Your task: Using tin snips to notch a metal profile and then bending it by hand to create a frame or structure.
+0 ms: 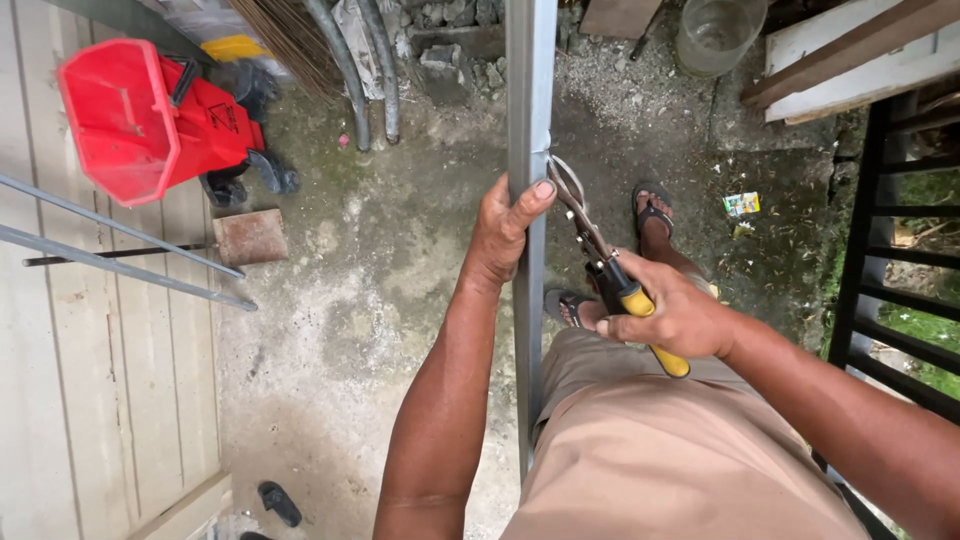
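A long grey metal channel (529, 90) runs upright through the middle of the view. My left hand (505, 228) grips it from the left, thumb pressed on its front face. My right hand (672, 312) is closed on the yellow-and-black handles of tin snips (600, 262). The blades of the snips bite into the right edge of the channel just above my left thumb. My legs in tan shorts and my feet in sandals show below.
A red mop bucket (140, 115) stands at the upper left beside a broom and hoses. Thin metal rods (120, 250) lie over a pale panelled board (100, 380). A black railing (890, 260) lines the right. Wooden planks (850, 50) and a clear container (715, 30) sit at the top.
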